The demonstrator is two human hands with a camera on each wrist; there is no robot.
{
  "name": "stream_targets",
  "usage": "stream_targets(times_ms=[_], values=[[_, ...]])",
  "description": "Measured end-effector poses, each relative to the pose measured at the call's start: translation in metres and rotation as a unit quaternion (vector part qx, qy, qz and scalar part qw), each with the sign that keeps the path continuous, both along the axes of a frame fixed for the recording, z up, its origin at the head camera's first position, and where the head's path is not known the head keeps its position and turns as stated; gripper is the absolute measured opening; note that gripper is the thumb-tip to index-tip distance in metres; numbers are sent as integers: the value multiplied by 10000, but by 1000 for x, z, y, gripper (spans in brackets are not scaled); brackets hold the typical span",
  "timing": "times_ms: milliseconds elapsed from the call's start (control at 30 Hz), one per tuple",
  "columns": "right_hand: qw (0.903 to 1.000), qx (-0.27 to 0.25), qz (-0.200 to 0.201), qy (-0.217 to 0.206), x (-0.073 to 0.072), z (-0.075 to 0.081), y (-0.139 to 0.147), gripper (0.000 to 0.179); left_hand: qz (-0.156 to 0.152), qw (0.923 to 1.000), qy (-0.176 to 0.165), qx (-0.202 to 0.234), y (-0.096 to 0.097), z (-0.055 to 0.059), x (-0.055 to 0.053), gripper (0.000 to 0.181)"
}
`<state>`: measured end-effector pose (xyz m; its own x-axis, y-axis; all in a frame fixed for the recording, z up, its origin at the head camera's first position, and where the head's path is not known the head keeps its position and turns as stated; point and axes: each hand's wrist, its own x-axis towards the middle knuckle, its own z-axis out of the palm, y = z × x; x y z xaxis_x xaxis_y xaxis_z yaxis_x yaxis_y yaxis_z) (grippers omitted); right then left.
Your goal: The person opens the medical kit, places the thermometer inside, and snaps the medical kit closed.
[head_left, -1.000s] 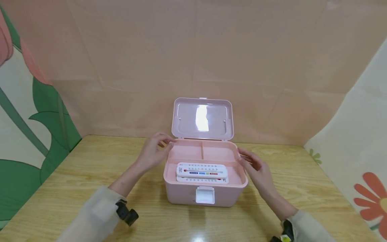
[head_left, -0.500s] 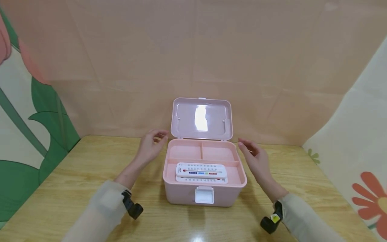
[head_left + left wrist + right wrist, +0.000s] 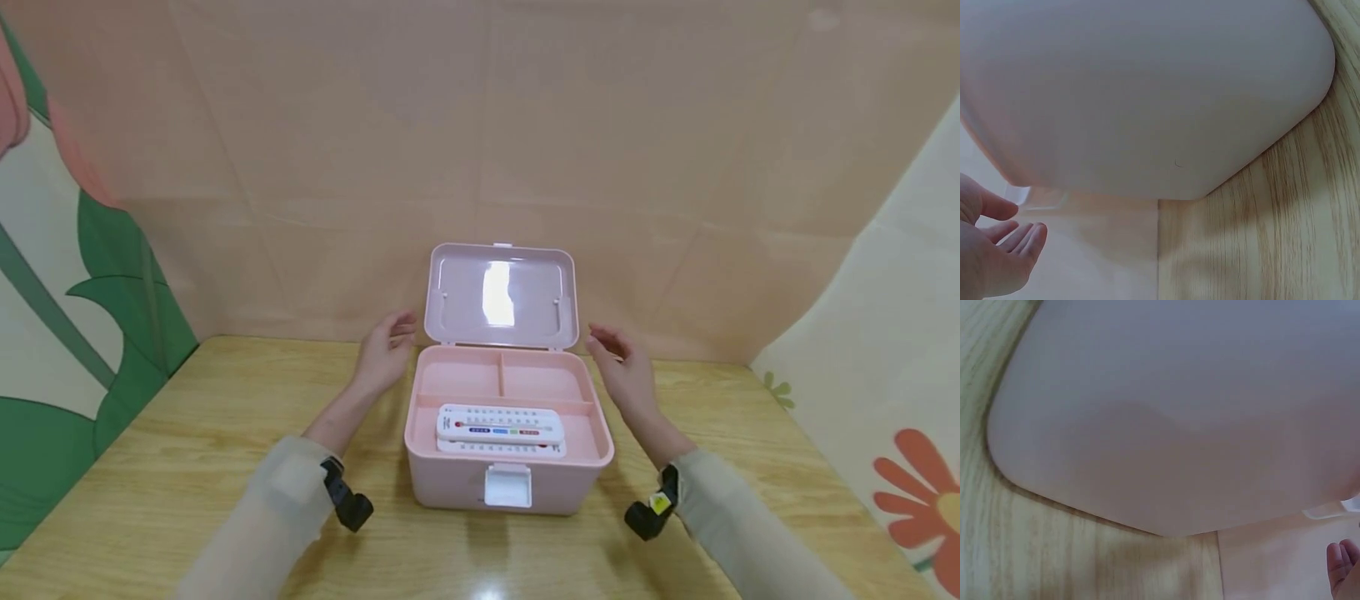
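Note:
A pink storage box (image 3: 450, 485) stands on the table with its lid (image 3: 468, 292) raised and leaning back. Two white thermometers (image 3: 498, 414) lie overlapped in the front compartment of its pink tray (image 3: 465, 371). At the lid's left side, my left hand (image 3: 384, 357) hovers with loosely bent fingers, holding nothing. My right hand (image 3: 627, 373) is level with it on the other side, fingers also loosely bent, apart from the lid. The left wrist view shows the left hand (image 3: 997, 253) near the lid's edge; only the right hand's fingertips (image 3: 1337, 562) enter the right wrist view.
A white latch (image 3: 508, 486) hangs on the front of the box. Behind the wooden table (image 3: 225, 400) rises a plain pinkish backdrop (image 3: 337, 167). Flower-patterned cloth (image 3: 870, 333) borders both sides.
Both hands have left the box's rim and moved up and back to either side of the lid. The box, lid and thermometers have stayed in place.

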<state>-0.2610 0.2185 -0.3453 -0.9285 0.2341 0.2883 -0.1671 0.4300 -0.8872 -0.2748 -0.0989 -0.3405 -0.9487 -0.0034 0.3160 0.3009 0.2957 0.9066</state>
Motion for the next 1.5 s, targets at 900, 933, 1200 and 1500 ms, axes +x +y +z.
stream_targets(times_ms=[900, 933, 1200, 1500], values=[[9942, -470, 849, -456, -20, 19, -5, 45, -203, 9986, -362, 338, 20, 6, -11, 44], [9938, -460, 886, -480, -20, 19, -5, 45, -200, 9986, -369, 333, 21, 5, -12, 45], [9916, -182, 1082, -681, -24, 20, -6, 46, 71, 9995, -241, 177, 20, 2, -13, 46], [9941, -193, 898, -579, -25, 21, -11, 42, 195, 9994, -152, 236, 15, 1, -15, 46]])
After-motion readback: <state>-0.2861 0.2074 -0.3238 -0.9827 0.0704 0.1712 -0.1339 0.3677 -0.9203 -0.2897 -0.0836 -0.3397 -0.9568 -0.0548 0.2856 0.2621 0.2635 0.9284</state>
